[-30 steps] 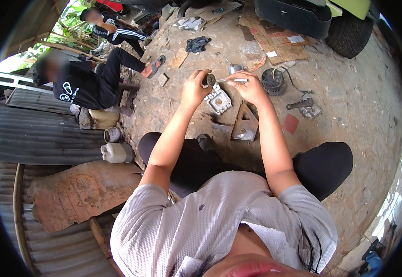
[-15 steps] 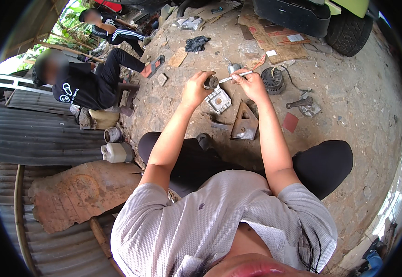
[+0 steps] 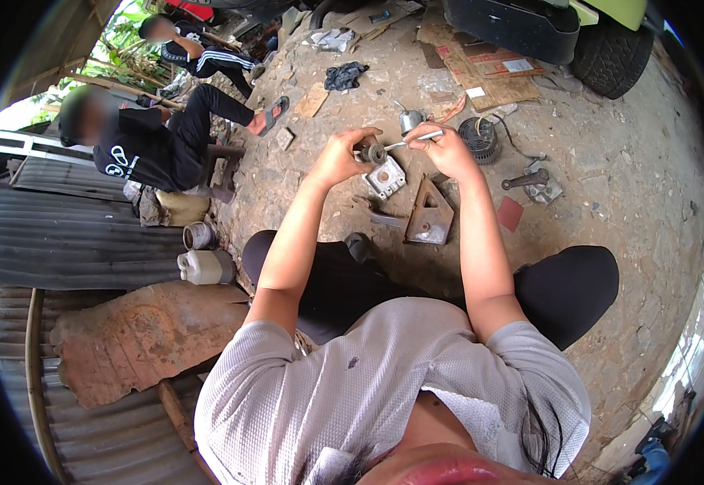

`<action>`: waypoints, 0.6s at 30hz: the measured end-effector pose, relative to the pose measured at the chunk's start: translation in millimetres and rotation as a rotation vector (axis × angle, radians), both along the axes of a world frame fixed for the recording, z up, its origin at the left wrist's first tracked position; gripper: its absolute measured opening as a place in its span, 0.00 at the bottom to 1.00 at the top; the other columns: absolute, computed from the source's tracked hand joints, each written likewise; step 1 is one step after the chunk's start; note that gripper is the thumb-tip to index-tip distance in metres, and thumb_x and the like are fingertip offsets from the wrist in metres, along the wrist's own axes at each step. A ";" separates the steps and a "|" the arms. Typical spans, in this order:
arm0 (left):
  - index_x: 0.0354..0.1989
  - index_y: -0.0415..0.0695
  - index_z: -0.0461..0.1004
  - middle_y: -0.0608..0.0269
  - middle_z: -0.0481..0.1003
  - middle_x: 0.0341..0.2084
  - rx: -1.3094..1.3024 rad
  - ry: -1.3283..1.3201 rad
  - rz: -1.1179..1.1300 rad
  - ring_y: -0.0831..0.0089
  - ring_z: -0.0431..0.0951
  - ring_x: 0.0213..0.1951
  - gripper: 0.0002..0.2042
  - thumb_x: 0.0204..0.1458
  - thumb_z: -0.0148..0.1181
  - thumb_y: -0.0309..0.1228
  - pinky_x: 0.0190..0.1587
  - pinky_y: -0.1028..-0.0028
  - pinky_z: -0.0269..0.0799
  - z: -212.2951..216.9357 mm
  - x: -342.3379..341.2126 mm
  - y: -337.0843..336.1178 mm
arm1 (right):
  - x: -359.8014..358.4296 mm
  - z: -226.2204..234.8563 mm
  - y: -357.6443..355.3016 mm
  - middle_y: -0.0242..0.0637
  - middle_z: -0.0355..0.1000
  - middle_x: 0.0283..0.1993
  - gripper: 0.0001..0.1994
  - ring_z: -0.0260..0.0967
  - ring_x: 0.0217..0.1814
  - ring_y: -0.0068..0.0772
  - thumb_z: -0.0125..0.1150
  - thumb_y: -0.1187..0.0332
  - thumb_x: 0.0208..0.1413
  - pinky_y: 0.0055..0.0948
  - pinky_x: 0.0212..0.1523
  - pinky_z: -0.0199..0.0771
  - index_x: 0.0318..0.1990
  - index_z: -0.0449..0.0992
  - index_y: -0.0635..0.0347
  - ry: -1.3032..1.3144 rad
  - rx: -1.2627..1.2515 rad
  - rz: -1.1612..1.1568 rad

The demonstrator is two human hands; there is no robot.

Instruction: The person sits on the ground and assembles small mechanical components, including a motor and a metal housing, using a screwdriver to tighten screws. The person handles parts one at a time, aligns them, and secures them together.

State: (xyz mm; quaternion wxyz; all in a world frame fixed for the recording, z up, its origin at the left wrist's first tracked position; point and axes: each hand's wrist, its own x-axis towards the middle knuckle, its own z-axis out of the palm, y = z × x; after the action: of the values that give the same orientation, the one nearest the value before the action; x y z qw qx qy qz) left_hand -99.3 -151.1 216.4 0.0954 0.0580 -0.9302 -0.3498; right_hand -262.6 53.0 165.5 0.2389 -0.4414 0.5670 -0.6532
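Seated on the bare ground, knees apart, both arms stretched forward. Left hand [image 3: 340,158] curled around a small round dark metal part [image 3: 370,151], fingers pinched on it and holding it up off the ground. Right hand [image 3: 447,149] closed on a thin silvery tool [image 3: 408,141], its tip laid against the round part. Directly below the hands, on the ground: a flat square metal plate [image 3: 385,177], and just beside it a rusty triangular bracket [image 3: 428,214]. To the right of the right hand, a dark round fan-like part [image 3: 476,136] with a cable, further right a hammer-like tool [image 3: 527,179]. Far left, two other people seated, well apart from the hands. Lower left, a white plastic jug [image 3: 203,266] next to corrugated sheet [image 3: 61,242]
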 end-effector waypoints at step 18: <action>0.54 0.48 0.77 0.58 0.79 0.40 -0.322 0.142 0.106 0.55 0.80 0.43 0.30 0.36 0.74 0.25 0.48 0.63 0.78 0.8 6.5 0.4 | 27.5 -26.2 -37.9 0.30 0.81 0.30 0.09 0.71 0.27 0.17 0.65 0.65 0.62 0.23 0.31 0.71 0.39 0.83 0.64 -0.266 -0.048 -0.239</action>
State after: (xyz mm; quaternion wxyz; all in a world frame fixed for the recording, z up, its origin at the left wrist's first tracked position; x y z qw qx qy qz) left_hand -92.9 -150.7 217.2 0.1872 0.0661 -0.9607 -0.1942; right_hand -235.0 15.1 139.3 0.2217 -0.2863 0.5631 -0.7429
